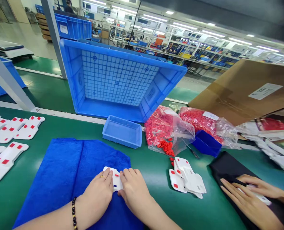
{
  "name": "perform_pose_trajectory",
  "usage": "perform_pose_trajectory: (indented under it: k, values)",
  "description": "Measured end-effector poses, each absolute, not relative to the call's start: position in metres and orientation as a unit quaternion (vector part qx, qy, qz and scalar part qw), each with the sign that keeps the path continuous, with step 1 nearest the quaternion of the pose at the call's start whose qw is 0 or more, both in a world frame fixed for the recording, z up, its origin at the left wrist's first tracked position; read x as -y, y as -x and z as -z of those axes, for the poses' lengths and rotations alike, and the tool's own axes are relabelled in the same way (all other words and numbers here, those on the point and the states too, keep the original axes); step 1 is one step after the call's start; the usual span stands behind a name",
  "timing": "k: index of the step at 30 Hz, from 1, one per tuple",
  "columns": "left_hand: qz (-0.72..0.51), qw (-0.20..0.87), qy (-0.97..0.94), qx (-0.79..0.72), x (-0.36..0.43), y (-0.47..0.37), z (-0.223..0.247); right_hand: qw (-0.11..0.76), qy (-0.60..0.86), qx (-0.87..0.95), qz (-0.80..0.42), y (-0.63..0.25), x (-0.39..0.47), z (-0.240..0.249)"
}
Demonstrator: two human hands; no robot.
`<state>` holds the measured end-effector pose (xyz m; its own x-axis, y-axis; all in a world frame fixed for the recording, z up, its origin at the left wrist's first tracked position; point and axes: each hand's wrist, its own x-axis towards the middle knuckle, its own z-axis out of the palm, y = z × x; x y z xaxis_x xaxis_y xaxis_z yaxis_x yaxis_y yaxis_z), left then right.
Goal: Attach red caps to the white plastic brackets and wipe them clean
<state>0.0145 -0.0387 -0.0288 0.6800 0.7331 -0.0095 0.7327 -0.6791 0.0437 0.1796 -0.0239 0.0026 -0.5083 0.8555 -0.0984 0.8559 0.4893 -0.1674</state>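
A white plastic part (117,180) with red patches and one dark slot lies on a folded blue cloth (60,175). My left hand (100,190) holds its left side, fingers close together over the top; a ring and a beaded bracelet show. On its right side is my right hand (134,188), with fingers bent over the part and the thumb at its near edge. Much of the part is hidden under both hands. To the right, a small pile of similar white parts (187,179) rests on the green table (161,198), beside some loose red pieces (167,147).
Finished-looking rows of white parts (6,161) lie at left. A shallow blue tray (122,131) stands before a large tilted blue crate (118,80). Bags of red pieces (161,124), a dark blue scoop (207,143) and a cardboard box (247,89) are at right. Another person's hands (252,195) work over black cloth.
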Motion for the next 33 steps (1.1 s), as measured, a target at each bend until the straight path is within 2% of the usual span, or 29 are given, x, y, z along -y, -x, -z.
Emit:
perform_pose_trajectory:
  k: [5,15,21,24,26,29,33]
  values:
    - [0.027,0.011,-0.91,-0.413,0.038,-0.019,0.03,-0.004,-0.49,-0.864,0.114,-0.183,0.02,0.0]
    - [0.038,0.102,-0.904,-0.413,0.032,-0.021,0.011,0.003,-0.485,-0.864,0.137,-0.184,0.017,-0.003]
    - [0.001,0.096,-0.908,-0.408,0.026,-0.011,0.004,-0.062,-0.46,-0.869,0.171,-0.201,0.004,-0.009]
    - [-0.015,0.082,-0.915,-0.395,0.022,-0.008,-0.001,-0.134,-0.551,-0.811,0.145,-0.232,-0.018,-0.011]
    - [-0.036,0.074,-0.919,-0.387,0.02,-0.006,-0.002,-0.164,-0.676,-0.716,0.059,-0.261,-0.036,-0.008]
    - [-0.109,0.078,-0.917,-0.375,0.014,-0.003,-0.002,-0.089,-0.8,-0.593,0.007,-0.299,-0.066,-0.001]
    - [-0.224,0.113,-0.882,-0.399,0.004,0.003,-0.003,-0.081,-0.827,-0.557,-0.011,-0.316,-0.098,0.016]
